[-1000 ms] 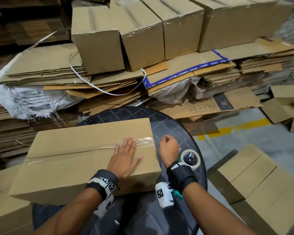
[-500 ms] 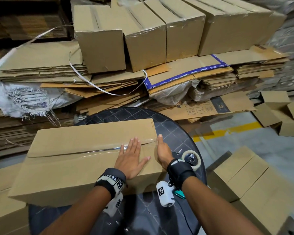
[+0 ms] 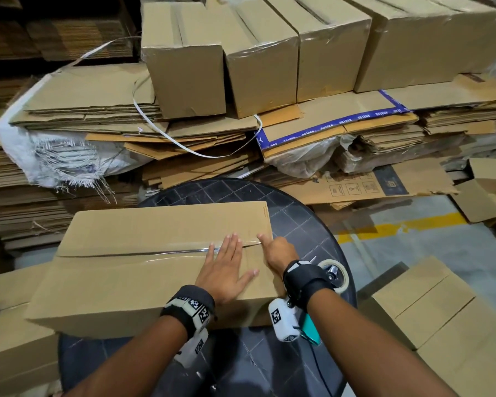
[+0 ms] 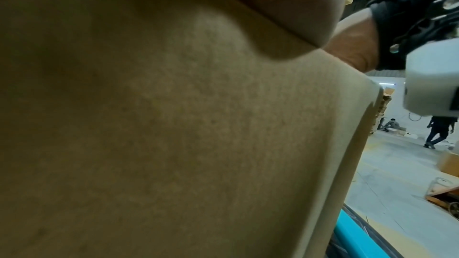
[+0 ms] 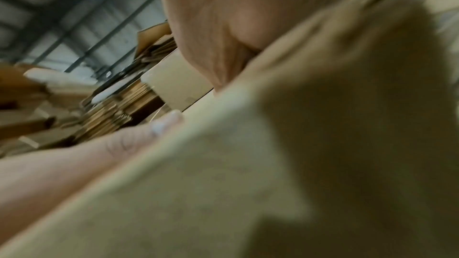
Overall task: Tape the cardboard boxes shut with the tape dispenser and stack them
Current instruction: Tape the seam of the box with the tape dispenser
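Head view: cardboard box (image 3: pixel 155 265) lies on the dark round table (image 3: pixel 307 213), long axis left to right, with clear tape (image 3: pixel 143 255) running along the centre seam between the two top flaps. Left hand (image 3: pixel 226 270) rests flat on the lid near the right end, fingers straight and spread across the seam, gripping nothing. Right hand (image 3: pixel 278 250) sits at the box's right edge with one finger pressing the tape end at the corner; the other fingers are hidden, so grip state cannot be read; right wrist view is too blurred to help. Tape dispenser (image 3: pixel 334 277) lies on the table just beside the right wrist, not held. Judgement: step in hand is rubbing down the tape tail. To do it well, keep the flat palm holding the flaps level so the seam does not gape, run the finger over the edge and down the end face, and press out wrinkles. Sealed boxes (image 3: pixel 258 55) stand in a row behind on flattened cardboard (image 3: pixel 98 93).
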A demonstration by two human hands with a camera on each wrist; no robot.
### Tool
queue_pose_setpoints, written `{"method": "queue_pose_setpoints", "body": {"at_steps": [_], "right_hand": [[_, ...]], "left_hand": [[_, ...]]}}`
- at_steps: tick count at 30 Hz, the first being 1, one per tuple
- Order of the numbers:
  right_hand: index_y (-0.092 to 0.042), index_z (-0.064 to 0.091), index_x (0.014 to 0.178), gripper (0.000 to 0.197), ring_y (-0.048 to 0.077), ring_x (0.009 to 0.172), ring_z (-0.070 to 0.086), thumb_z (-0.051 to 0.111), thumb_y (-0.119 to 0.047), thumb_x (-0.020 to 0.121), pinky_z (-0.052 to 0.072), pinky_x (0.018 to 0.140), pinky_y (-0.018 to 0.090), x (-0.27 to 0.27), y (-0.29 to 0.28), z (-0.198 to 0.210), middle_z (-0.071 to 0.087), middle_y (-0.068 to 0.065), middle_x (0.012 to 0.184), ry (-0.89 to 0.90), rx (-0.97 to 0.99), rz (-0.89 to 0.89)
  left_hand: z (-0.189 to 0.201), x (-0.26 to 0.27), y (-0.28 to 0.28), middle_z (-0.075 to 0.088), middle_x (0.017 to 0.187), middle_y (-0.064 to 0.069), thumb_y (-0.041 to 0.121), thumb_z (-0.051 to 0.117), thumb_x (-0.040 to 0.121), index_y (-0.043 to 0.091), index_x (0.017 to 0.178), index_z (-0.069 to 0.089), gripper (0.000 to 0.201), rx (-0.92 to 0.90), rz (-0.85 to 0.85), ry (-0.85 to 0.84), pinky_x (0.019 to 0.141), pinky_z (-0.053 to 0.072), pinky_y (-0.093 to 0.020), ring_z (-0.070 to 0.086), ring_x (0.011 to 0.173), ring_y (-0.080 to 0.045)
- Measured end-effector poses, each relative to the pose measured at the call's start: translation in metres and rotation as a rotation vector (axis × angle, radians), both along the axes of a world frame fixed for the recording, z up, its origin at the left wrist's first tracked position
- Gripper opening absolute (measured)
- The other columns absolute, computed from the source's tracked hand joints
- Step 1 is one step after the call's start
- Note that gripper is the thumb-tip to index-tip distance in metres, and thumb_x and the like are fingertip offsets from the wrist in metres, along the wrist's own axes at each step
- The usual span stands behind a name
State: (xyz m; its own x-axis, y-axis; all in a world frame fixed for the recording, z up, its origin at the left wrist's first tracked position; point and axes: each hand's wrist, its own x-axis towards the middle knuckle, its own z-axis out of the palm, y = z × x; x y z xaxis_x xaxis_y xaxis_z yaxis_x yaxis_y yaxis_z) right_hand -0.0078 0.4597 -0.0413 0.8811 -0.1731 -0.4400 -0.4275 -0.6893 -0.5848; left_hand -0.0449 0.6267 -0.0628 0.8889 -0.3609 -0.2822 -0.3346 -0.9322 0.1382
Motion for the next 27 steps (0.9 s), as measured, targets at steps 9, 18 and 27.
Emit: {"method": "queue_pose_setpoints", "body": {"at_steps": [9, 18, 27], "right_hand": [[-0.004, 0.066, 0.107, 0.072, 0.037, 0.106, 0.064, 0.013, -0.053, 0.106, 0.049, 0.093, 0.042, -0.009, -0.007, -0.014, 0.067, 0.023, 0.115, -0.124, -0.012, 0.01], [0.001, 0.063, 0.12, 0.069, 0.038, 0.121, 0.057, 0.015, -0.047, 0.108, 0.04, 0.102, 0.042, -0.008, -0.012, -0.018, 0.061, 0.025, 0.131, -0.085, 0.085, -0.133], [-0.006, 0.064, 0.117, 0.063, 0.039, 0.113, 0.06, 0.019, -0.049, 0.107, 0.045, 0.093, 0.043, -0.013, 0.001, -0.001, 0.064, 0.02, 0.124, -0.135, -0.121, -0.085]], "left_hand": [[0.002, -0.002, -0.009, -0.021, 0.165, -0.004, 0.071, 0.011, 0.095, 0.013, 0.159, -0.009, 0.089, 0.044, 0.055, -0.005, 0.123, -0.01, -0.045, -0.022, 0.151, -0.016], [0.006, -0.002, -0.032, -0.015, 0.167, -0.002, 0.078, -0.003, 0.085, 0.014, 0.16, -0.005, 0.098, 0.015, -0.018, -0.002, 0.124, -0.009, -0.041, -0.019, 0.152, -0.012], [0.015, 0.008, 0.048, -0.024, 0.162, 0.003, 0.077, -0.011, 0.078, 0.018, 0.158, -0.012, 0.099, 0.074, -0.007, 0.046, 0.126, 0.0, -0.046, -0.021, 0.15, -0.013]]}}
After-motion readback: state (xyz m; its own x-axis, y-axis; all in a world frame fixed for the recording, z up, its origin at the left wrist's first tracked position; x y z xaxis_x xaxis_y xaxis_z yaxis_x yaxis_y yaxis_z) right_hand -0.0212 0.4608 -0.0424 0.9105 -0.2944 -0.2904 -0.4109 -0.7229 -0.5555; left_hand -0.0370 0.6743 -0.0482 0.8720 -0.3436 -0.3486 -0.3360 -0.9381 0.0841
